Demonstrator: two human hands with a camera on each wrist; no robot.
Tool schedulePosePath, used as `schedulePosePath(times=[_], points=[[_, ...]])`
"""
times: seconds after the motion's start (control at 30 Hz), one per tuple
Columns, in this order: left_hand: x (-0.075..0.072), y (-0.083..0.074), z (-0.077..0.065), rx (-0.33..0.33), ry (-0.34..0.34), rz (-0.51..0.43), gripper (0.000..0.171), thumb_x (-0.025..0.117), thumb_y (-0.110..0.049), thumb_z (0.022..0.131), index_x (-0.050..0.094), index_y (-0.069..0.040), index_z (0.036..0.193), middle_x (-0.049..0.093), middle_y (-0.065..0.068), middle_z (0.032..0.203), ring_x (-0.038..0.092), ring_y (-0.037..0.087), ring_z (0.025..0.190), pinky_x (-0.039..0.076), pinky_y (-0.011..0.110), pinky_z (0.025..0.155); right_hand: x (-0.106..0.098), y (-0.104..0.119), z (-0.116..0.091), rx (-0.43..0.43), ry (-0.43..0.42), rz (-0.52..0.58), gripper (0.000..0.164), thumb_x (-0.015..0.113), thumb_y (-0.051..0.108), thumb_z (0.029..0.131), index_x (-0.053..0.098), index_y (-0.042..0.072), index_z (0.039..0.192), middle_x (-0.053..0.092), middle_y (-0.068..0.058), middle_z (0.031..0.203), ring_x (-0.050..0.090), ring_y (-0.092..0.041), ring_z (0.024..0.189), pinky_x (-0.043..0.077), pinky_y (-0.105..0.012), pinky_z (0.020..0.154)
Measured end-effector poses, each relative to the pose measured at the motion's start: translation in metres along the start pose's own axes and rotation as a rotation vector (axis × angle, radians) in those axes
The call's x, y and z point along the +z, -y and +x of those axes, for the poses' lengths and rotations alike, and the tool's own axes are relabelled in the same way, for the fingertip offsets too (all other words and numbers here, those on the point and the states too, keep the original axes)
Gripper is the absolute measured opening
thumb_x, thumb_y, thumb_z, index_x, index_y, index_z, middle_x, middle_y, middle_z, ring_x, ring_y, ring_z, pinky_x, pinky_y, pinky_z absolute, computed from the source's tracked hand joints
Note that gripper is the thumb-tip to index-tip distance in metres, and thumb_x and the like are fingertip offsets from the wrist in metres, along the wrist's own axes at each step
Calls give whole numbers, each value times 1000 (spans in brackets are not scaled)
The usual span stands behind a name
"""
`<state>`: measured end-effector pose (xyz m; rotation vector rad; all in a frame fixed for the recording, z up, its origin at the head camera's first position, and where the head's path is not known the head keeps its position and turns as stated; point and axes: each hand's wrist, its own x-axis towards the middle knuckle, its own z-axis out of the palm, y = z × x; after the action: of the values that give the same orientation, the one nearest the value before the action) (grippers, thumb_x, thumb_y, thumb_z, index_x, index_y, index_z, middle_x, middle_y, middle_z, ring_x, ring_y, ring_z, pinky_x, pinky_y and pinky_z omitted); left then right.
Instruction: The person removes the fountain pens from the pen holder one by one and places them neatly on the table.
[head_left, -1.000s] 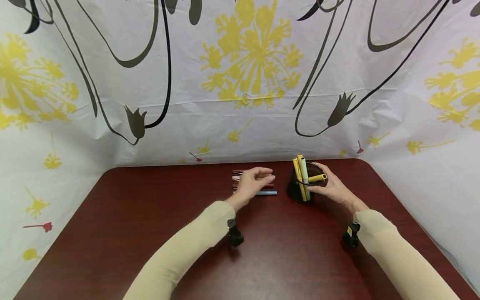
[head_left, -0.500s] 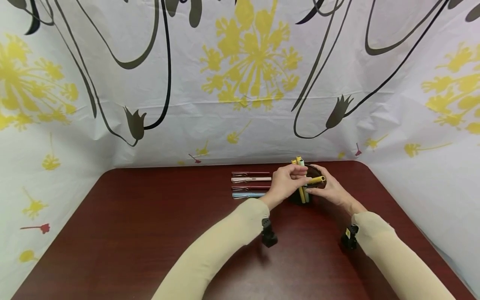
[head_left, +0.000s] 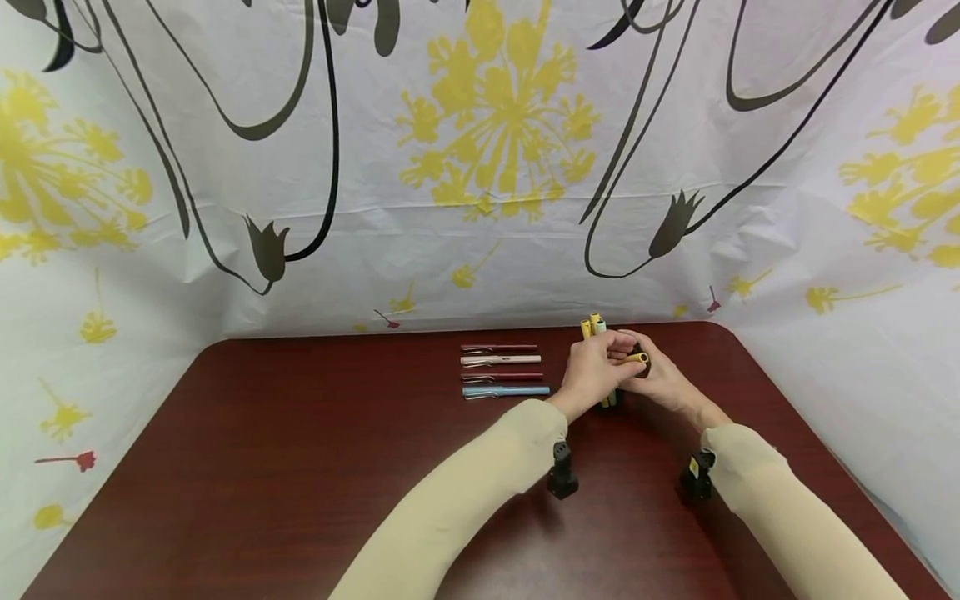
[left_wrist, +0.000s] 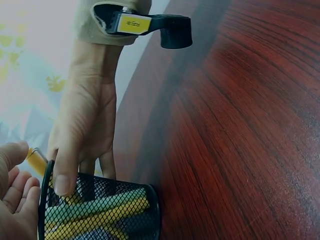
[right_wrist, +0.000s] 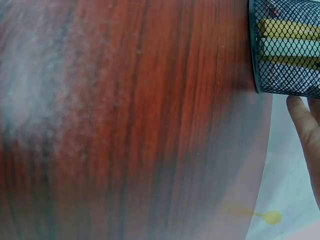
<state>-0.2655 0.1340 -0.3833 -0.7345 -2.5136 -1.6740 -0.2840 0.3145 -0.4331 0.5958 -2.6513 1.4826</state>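
A black mesh pen holder (left_wrist: 151, 192) stands upright at the table's back right and holds several yellow pens and a pale green pen (left_wrist: 85, 211). My right hand (head_left: 663, 382) grips its right side near the rim, thumb on the near side. One yellow pen (head_left: 637, 357) leans right out of the holder. Reaching over from the left, my left hand (head_left: 596, 371) has its thumb and fingers around this pen's upper end. In the left wrist view the left thumb and fingers (left_wrist: 14, 152) are apart beside the yellow pen's clip end (left_wrist: 36, 161). Much of the holder is hidden in the head view.
Left of the holder several pens lie in a row: a dark red pen (head_left: 498, 347), a pink pen (head_left: 501, 360), another dark red pen (head_left: 502, 377) and a blue pen (head_left: 506, 391). Behind the brown table (head_left: 300, 467) hangs a patterned cloth (head_left: 360, 192).
My left hand has moved right, from above the row of pens to the leaning yellow pen, uncovering the row. The right hand has stayed on the holder.
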Motion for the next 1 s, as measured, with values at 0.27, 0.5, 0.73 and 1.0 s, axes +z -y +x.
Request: schedulePosePath(times=[0.27,0.5,0.73,1.0], points=[[9,-6,1,5,-63,172,29,75,-24,82,67,-18,109,68,-9,105,64,0,90,45,5,69,3,-3,-1,-98,-20,70,68,65,-7,81,29,-1,139,40,22,123,47,10,105,43,-9,82],[13,-8,3,19,-91,268,27,76,-26,81,69,-19,106,69,-10,102,64,0,88,45,7,70,3,-7,0,-140,-35,84,66,63,-12,79,34,3,136,41,23,121,47,10,104,42,-8,82],[15,-9,5,11,-84,381,22,74,-31,82,70,-25,102,68,-15,99,62,2,86,45,13,69,1,-7,0,-104,-32,17,73,64,-7,80,25,-6,142,31,22,128,41,12,107,38,-6,83],[17,-11,4,13,-74,410,23,74,-31,82,71,-26,104,68,-15,101,63,5,87,48,17,69,0,-1,-2,-59,-29,4,77,65,-6,80,23,-4,144,35,-8,138,39,13,106,38,-8,82]])
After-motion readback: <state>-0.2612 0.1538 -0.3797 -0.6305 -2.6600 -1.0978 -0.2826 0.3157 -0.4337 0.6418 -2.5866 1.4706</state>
